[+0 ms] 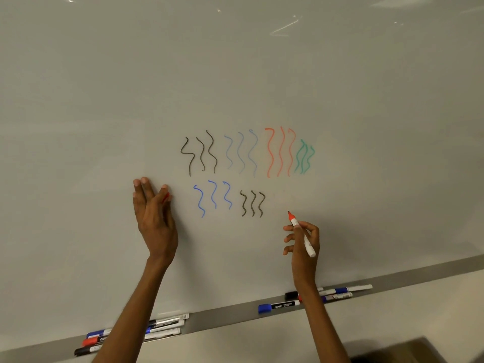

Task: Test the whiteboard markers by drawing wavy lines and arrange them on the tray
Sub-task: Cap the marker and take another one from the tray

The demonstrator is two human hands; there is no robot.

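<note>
**Item under test:** a slim white-barrelled whiteboard marker with a red nib collar (307, 246), uncapped. It is held in the right hand (300, 254) in front of the glossy white whiteboard (104, 127). The nib points up at the blank patch to the right of the lower black wavy lines (252, 203). Whether the nib touches the board cannot be told.

**Grip:** thumb and forefinger pinch the barrel just below the collar, and the other fingers are spread loose. The left hand (154, 216) lays straight fingers against the board while thumb and forefinger nip a small red cap (166, 197).

**Handling, as judged:**
- The marker is light, rigid plastic with a smooth round barrel, so it is liable to roll on the narrow grey tray ledge (222, 314).
- Take it near the nib for drawing and at mid-barrel for placing.
- The felt nib is the soft part and should need only light pressure.
- The cap should go on before racking.

**Markings:**
- "camlin" reads on the blue-capped marker (279, 307) lying on the tray; the smaller print beside it is illegible.
- Print on the held marker is too small to read.
- A cluster of capped markers (167, 323) at the tray's left is partly hidden behind the left forearm.
</note>
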